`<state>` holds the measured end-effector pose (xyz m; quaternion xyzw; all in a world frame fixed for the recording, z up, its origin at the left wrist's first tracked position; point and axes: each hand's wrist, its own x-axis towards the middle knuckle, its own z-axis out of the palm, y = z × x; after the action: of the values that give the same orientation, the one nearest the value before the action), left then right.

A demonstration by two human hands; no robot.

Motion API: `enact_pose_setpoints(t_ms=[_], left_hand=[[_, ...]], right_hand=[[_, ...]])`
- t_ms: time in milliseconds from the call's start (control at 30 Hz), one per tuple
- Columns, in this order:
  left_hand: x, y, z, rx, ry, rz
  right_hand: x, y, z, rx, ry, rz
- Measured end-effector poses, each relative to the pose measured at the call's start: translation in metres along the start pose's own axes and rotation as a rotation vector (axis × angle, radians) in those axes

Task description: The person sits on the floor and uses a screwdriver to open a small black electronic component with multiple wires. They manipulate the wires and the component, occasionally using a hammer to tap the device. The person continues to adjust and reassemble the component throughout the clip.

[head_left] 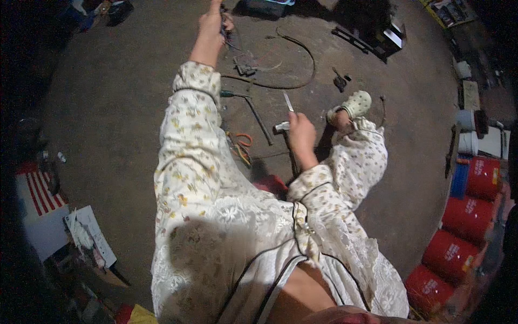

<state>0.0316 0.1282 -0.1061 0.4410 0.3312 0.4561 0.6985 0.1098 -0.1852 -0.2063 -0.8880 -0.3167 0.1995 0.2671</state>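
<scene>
Stretched far out ahead, my left hand (211, 31) is closed round a small dark part (225, 29), mostly covered by the fingers; thin wires seem to hang beside it. Closer to my body, my right hand (302, 137) grips a knife, its narrow pale blade (287, 101) pointing forward and away from the left hand. Below that blade lies a hammer (281, 127), partly hidden by the right hand. A dark clump of parts with wires (246, 67) rests on the floor, just nearer than the left hand.
A long black cable (312, 54) curves over the floor. Nearby lie an L-shaped rod tool (260, 120), orange-handled pliers (244, 141) and a small dark part (339, 81). My foot wears a pale clog (357, 103). Red drums (468, 218) line the right side; a black box (384, 43) stands ahead.
</scene>
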Motion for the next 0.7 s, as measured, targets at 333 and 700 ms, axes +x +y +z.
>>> enact_pose_setpoints(t_ms=[333, 700], left_hand=[[-0.087, 0.044, 0.044, -0.394, -0.491, -0.103], [-0.139, 0.025, 0.088, -0.067, -0.462, 0.037]], right_hand=[[0.086, 0.026, 0.010, 0.018, 0.123, -0.462], [0.051, -0.114, -0.124, 0.972, -0.096, -0.680]])
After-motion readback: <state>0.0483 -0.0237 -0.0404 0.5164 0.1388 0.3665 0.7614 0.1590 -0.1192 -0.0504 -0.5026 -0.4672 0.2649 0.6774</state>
